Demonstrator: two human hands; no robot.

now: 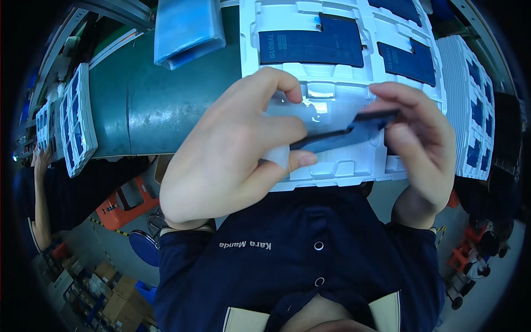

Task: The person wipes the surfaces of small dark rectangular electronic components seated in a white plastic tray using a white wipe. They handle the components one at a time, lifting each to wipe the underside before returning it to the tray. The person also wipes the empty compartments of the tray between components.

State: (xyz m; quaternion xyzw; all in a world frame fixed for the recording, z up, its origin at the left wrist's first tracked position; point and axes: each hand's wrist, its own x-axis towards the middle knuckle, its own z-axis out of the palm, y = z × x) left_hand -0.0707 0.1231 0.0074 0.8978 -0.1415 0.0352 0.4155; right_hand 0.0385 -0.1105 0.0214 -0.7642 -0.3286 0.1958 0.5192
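Between my two hands is a flat black L-shaped battery [343,138], tilted above a white moulded tray [332,169]. My left hand [232,138] pinches its left end between thumb and fingers. A whitish translucent piece, perhaps film [276,157], shows by that thumb, its kind unclear. My right hand [417,130], slightly blurred, grips the battery's right end with curled fingers. Farther back in the tray lie a similar large battery [312,47] and another battery [408,62] to its right.
A stack of bluish clear plastic sleeves [188,36] lies on the green bench [149,99]. Stacked white trays stand at right [464,105] and at left [77,124]. Another person's arm [41,193] is at far left. An orange stool [124,205] and cartons [124,301] are on the floor.
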